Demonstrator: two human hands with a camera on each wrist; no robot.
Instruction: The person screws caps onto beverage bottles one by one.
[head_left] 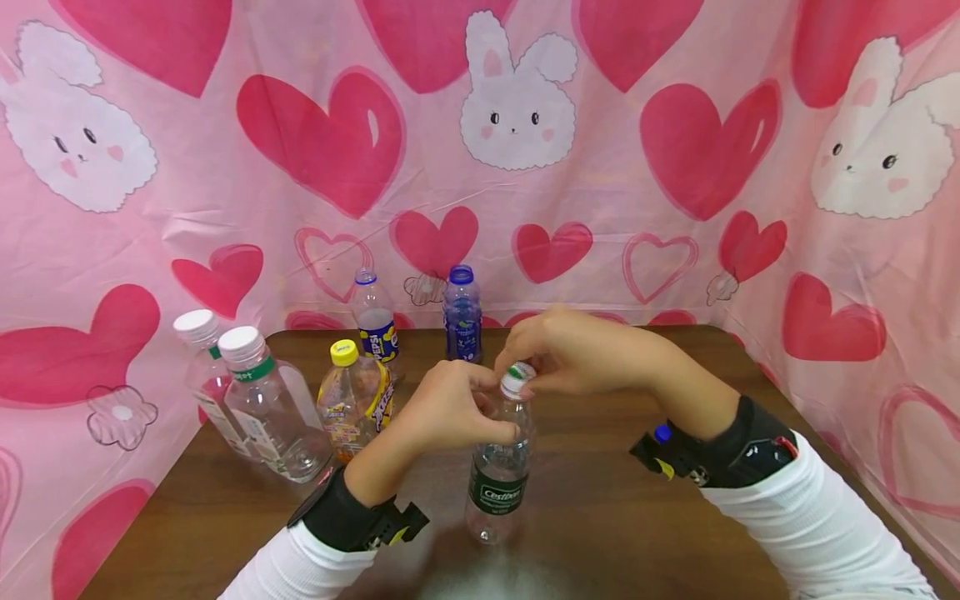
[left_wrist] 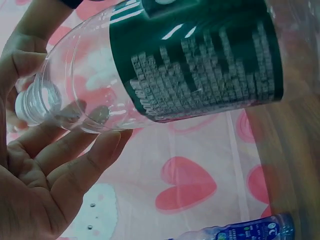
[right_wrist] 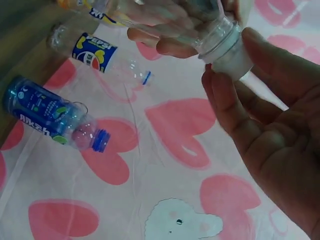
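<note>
A clear plastic bottle [head_left: 498, 493] with a dark green label stands upright on the table in the head view. My left hand [head_left: 452, 408] holds it around the neck and shoulder, the thumb lying across the front. At the top, a white cap [head_left: 516, 380] with a green mark sits on the bottle's mouth. My right hand [head_left: 562, 350] pinches that cap between thumb and fingers, and the right wrist view shows the fingertips on the cap's [right_wrist: 232, 61] sides. Up close in the left wrist view, the green label [left_wrist: 200, 60] faces the camera.
Left on the wooden table [head_left: 615, 500] stand two large clear bottles with white caps [head_left: 242, 344] and a yellow-capped bottle [head_left: 352, 408]. Behind are an uncapped Pepsi bottle [head_left: 378, 333] and an uncapped blue-labelled bottle [head_left: 462, 321]. A small blue cap [head_left: 663, 433] shows beside the right wrist strap.
</note>
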